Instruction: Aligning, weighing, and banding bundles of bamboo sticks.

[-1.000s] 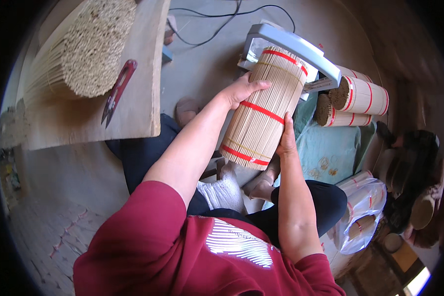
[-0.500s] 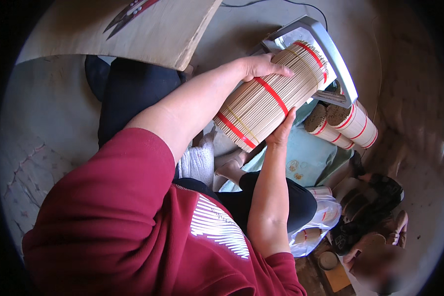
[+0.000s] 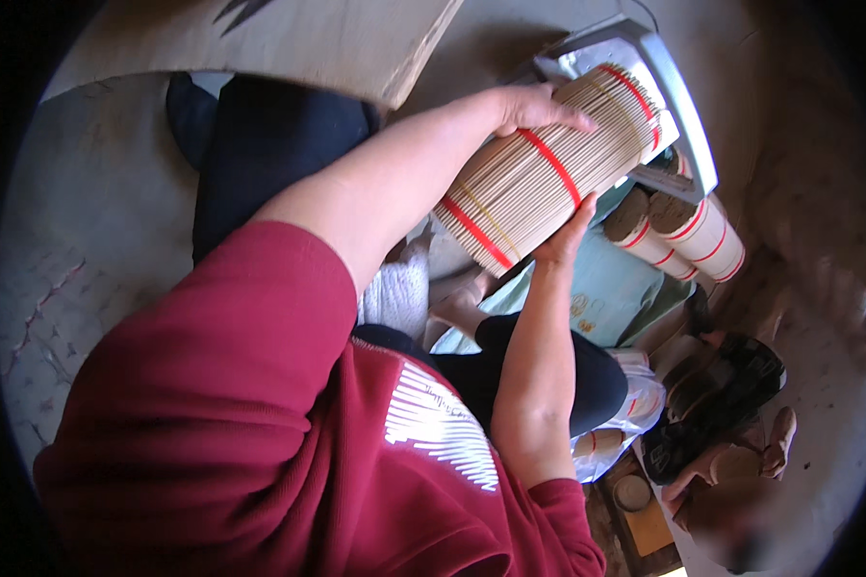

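Lettering [image 3: 443, 389] marks the maroon shirt [image 3: 212, 385] below the stick bundle [image 3: 539, 188].

We see a matt, ridged bundle of wooden sticks [image 3: 531, 189]; right of it, a smooth, plastic-looking grey frame [image 3: 681, 88]; below it, a glossy, clear plastic bag [image 3: 647, 402].

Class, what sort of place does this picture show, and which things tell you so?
Probably a small workshop: a banded bundle of thin sticks is being held, similar bundles lie nearby, and there's a wooden work surface.
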Demonstrator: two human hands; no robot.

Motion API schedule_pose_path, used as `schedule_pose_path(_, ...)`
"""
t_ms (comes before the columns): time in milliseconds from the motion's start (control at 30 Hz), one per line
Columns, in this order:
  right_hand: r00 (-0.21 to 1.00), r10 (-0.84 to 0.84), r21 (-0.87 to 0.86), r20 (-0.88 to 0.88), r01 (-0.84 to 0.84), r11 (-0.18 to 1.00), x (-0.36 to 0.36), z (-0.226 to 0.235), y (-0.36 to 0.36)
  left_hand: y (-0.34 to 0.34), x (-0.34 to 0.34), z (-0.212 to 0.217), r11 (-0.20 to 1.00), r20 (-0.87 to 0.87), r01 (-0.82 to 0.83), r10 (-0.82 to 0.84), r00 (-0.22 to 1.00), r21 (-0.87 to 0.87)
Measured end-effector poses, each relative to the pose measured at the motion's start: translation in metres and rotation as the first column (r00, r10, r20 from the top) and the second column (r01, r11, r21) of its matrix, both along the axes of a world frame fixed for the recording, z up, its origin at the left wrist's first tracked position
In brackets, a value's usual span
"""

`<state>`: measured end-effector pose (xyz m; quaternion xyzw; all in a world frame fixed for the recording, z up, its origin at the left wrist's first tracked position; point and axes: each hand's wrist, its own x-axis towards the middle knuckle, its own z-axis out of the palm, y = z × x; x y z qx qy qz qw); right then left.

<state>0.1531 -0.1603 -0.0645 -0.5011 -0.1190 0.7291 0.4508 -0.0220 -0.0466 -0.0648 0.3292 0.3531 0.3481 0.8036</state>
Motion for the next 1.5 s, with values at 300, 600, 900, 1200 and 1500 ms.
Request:
schedule_pose_path(300, 0.999, 0.026, 0.014, 0.043, -0.027, 1.0, 0.001, 0.011, 0.006, 0.008, 0.004, 0.01, 0.998, -0.034, 0.02, -0.022, 0.999, -0.061)
schedule_pose_path(600, 0.998, -0.013, 0.01, 0.069, 0.012, 1.0, -0.004, 0.01, 0.006, 0.003, -0.003, 0.013, 0.997, -0.03, 0.079, -0.079, 0.996, -0.011)
schedule_pose_path(900, 1.0, -0.001, -0.035, -0.027, 0.0, 0.999, -0.018, 0.077, -0.011, -0.012, -0.01, 0.055, 0.98, 0.04, 0.172, -0.169, 0.985, -0.097)
schedule_pose_path(1200, 0.994, -0.019, -0.064, -0.108, 0.012, 0.998, -0.024, 0.158, -0.052, -0.044, -0.017, 0.134, 0.94, 0.122, 0.219, -0.193, 0.974, -0.262)
schedule_pose_path(1500, 0.925, -0.317, 0.26, -0.212, 0.366, 0.894, 0.054, 0.279, -0.122, -0.097, 0.055, 0.305, 0.909, 0.026, 0.329, -0.346, 0.938, 0.256)
